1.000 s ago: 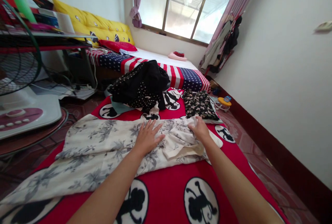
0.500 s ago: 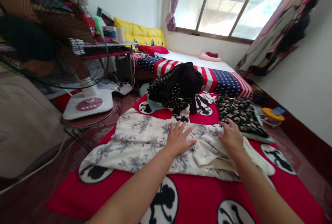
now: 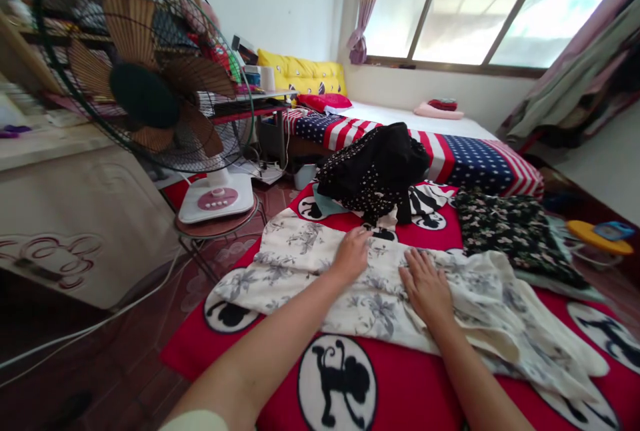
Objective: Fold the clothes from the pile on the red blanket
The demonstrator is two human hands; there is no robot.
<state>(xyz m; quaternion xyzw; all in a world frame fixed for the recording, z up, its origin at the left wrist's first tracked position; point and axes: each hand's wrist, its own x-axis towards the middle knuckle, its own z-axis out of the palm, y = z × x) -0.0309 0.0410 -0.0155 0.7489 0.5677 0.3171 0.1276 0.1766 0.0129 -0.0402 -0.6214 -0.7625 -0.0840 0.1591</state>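
A white garment with grey flowers (image 3: 285, 284) lies spread lengthwise across the red blanket (image 3: 415, 391), partly folded, with a loose rumpled part at its right. My left hand (image 3: 353, 254) is at the garment's far edge, fingers curled onto the cloth. Lower and to the right, my right hand (image 3: 427, 288) lies flat on the garment with its fingers stretched out. Beyond them is a heap of black dotted clothes (image 3: 373, 171). A folded black floral garment (image 3: 515, 231) lies at the far right of the blanket.
On the left, a fan (image 3: 145, 94) stands on a round stool (image 3: 220, 223). A bed with a stars-and-stripes cover (image 3: 467, 161) runs along the back below the window. A yellow stool (image 3: 595, 238) is at the right, and cables trail over the floor.
My left hand has gone from spread flat to curled at the far edge. My right hand has left that edge and lies flat on the cloth. The view has turned left.
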